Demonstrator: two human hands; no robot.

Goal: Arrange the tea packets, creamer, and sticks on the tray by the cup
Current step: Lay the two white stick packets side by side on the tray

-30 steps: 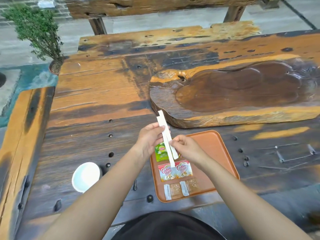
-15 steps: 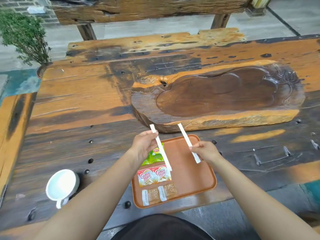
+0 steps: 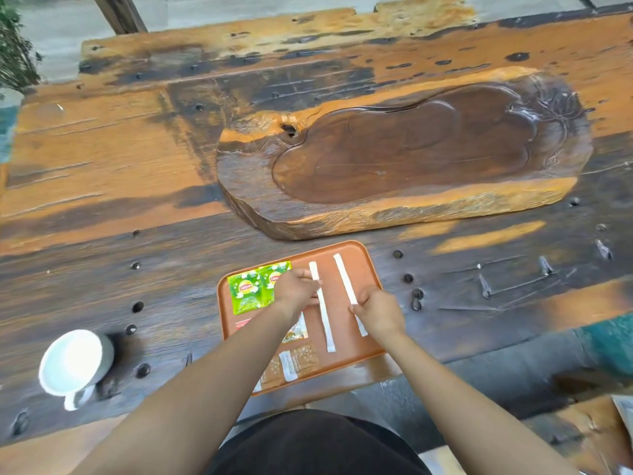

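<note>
- A weathered wooden table (image 3: 113, 173), patched orange and dark and studded with bolt heads, is carrying everything.
- A big carved wooden slab (image 3: 404, 159) with a hollowed middle is lying on its far half.
- An orange-brown tray (image 3: 363, 262) is sitting on the near edge, just in front of the slab.
- A white cup (image 3: 75, 363) is resting well left of the tray, its handle pointing toward the near edge.
- A dark metal ring (image 3: 416, 299), possibly a fixed pull, is lying just right of the tray.
</note>
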